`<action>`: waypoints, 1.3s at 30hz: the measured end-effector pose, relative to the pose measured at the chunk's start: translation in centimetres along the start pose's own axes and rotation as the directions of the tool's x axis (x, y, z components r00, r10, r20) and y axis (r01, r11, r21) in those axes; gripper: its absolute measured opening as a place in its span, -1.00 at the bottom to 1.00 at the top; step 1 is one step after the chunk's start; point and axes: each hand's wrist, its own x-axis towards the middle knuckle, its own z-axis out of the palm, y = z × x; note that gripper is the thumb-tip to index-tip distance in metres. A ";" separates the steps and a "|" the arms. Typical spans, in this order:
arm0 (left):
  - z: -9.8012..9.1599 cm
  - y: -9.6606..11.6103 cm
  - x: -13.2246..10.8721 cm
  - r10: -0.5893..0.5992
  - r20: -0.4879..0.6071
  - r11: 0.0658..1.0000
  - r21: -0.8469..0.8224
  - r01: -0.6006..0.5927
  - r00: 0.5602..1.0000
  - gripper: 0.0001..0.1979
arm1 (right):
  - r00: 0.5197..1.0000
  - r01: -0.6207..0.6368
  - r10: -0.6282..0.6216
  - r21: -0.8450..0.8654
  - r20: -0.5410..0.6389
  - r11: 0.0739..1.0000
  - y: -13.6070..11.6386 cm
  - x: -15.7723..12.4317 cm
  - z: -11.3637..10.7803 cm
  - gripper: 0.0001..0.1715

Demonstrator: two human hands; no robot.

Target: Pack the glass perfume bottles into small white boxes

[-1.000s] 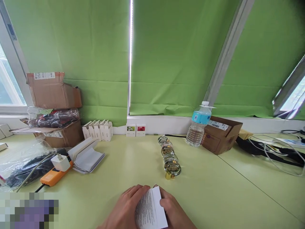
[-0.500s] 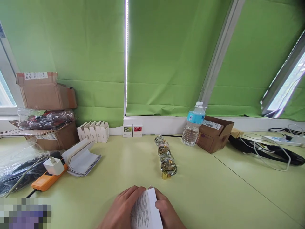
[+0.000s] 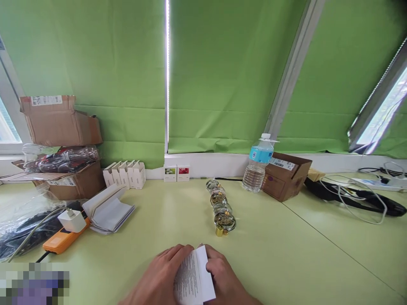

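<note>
At the far left of the table (image 3: 270, 258), an orange power strip (image 3: 59, 242) carries a white charger (image 3: 72, 220), with folded white papers (image 3: 111, 215) just beside it. Behind them stands a row of slim white cartons (image 3: 136, 177).

Low in the middle, the left hand (image 3: 161, 275) curves over the left side of a printed white carton (image 3: 187, 281); its thumb cannot be seen. The carton sits tilted between both hands, its blank strip toward the right; whether it touches the table cannot be told. The right hand (image 3: 224, 277) closes its grip on the other side, thumb bent against that strip.

The carton looks like thin card: probably light, fairly stiff along its folds, easily dented on its flat faces, and perhaps a little slick. The side edges would be the best hold, pressed gently.

Beyond the right hand lies a row of glassy pieces (image 3: 221, 207), then a water bottle (image 3: 253, 176) and a cardboard box (image 3: 280, 182).
</note>
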 end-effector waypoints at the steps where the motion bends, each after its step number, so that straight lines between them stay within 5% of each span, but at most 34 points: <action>1: -0.2 0.0 -0.1 0.007 -0.004 1.000 -0.004 -0.007 1.000 -0.38 | 1.000 -0.010 0.010 -0.007 0.007 1.000 -0.4 0.1 -0.4 -0.75; 7: 0.7 -0.6 0.2 0.090 -0.031 0.996 0.002 -0.090 0.995 -0.22 | 1.000 -0.019 0.019 -0.017 -0.013 1.000 -1.9 0.4 -1.2 -0.86; 11: 1.2 -0.1 0.5 0.015 -0.041 1.000 -0.007 -0.015 0.999 -0.26 | 0.999 0.041 -0.043 -0.064 -0.028 0.997 -2.0 0.3 -0.9 -0.88; 16: 0.0 0.1 0.3 -0.099 -0.037 0.995 -0.007 0.099 0.994 -0.23 | 0.998 -0.057 0.056 -0.098 -0.014 0.994 -2.1 0.6 -3.0 -0.91; 29: -1.4 -2.2 -0.6 -0.167 -0.061 0.961 0.212 0.176 0.984 -0.30 | 0.996 -0.083 0.071 -0.241 -0.058 0.967 -1.7 1.0 -5.9 -0.91; 33: -0.4 -3.9 -0.6 -0.020 -0.115 0.961 0.271 0.051 0.993 0.03 | 0.997 -0.072 0.057 -0.324 -0.055 0.943 -1.9 1.0 -6.0 -0.92; 39: 2.8 -3.2 0.7 0.298 -0.097 0.924 0.278 -0.261 0.950 0.03 | 1.000 0.005 -0.007 -0.377 -0.003 0.926 -2.5 0.7 -5.2 -0.91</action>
